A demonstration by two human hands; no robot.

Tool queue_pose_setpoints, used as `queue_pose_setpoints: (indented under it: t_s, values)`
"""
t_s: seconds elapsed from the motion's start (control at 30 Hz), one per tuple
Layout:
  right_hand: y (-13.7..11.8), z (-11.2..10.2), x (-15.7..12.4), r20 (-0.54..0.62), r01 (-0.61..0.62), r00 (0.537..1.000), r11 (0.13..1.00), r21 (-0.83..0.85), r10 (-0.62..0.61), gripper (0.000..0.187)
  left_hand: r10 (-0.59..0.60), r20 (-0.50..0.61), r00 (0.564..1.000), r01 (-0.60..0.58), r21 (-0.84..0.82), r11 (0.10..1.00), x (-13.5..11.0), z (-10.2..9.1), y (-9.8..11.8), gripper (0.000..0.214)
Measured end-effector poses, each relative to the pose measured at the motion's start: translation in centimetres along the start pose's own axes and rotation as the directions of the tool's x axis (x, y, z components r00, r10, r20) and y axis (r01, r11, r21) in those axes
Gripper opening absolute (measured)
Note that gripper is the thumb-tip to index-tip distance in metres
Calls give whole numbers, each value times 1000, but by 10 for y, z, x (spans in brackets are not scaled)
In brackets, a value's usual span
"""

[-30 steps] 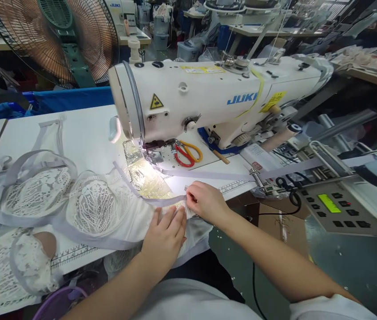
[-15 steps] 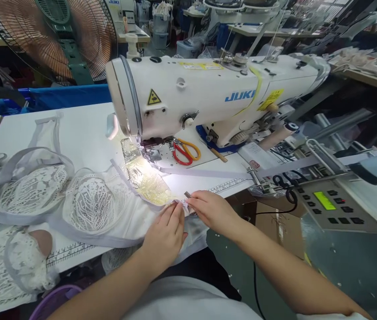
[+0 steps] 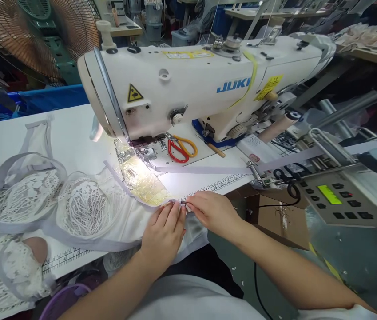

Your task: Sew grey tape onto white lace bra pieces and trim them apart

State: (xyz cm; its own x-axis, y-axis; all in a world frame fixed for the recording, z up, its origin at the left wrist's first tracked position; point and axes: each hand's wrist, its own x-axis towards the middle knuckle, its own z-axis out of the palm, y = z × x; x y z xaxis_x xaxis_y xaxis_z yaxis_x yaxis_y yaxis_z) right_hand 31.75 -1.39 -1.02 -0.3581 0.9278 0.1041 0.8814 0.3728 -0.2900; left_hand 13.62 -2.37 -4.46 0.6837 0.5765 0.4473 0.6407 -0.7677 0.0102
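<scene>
A white lace bra [image 3: 88, 206] with pale lilac elastic edging lies at the left and front of the sewing table. My left hand [image 3: 164, 226] is closed, its fingertips pinching the bra's edge at the table's front rim. Just to its right, my right hand [image 3: 213, 212] pinches a small dark metal piece [image 3: 183, 202] against that edge; its kind is too small to tell. The fingertips of both hands nearly meet. A crinkled yellowish clear film [image 3: 141, 182] lies beyond them, running up to the lit needle area of the white sewing machine [image 3: 188, 91].
Scissors [image 3: 182, 149] with red and orange handles lie on the machine bed beside a wooden-handled tool [image 3: 215, 150]. A lilac elastic strip [image 3: 204, 170] stretches right to a metal feeder above a control box [image 3: 335, 195]. A purple basket [image 3: 63, 302] stands below; a fan [image 3: 38, 40] is behind.
My right hand has turned the metal piece from pointing up and away to lying against the bra's edge by my left fingertips. The view has shifted slightly.
</scene>
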Motion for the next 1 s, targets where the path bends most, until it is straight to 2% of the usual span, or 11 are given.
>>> queue_pose_setpoints:
  t_s: [0.2,0.37,0.47,0.57,0.63,0.73,0.83,0.93,1.0]
  values:
    - [-8,-6,6,125,-3,992,996,-91,14,21,-5,-19,1000,5,-12,1000,2,0,0,33]
    - [-9,-13,7,202,57,979,988,-143,-27,17,-11,-30,999,10,-17,1000,1,1,1,32]
    - [-4,-15,-1,148,77,988,984,-162,-53,18,-7,-27,1000,6,-19,1000,0,2,1,32]
    - [1,-13,-7,-39,34,998,991,-126,-39,20,-11,-18,1000,11,-31,999,1,1,1,34]
    - [0,-11,-7,-101,9,995,997,-79,-17,25,-23,-15,1000,22,-61,998,0,-2,0,35]
    - [-9,-7,4,-46,1,999,1000,-5,-1,24,-7,-26,1000,3,-137,991,-4,-11,-1,33]
    - [-27,0,19,-38,-5,999,999,35,6,11,-46,-33,998,39,-171,984,-15,-21,-3,30]
    - [-38,8,31,18,25,1000,999,-36,-24,7,-155,3,988,155,-88,984,-28,-28,-6,30]
    - [-33,12,35,38,63,997,993,-97,-60,13,-199,61,978,199,9,980,-36,-29,-10,33]
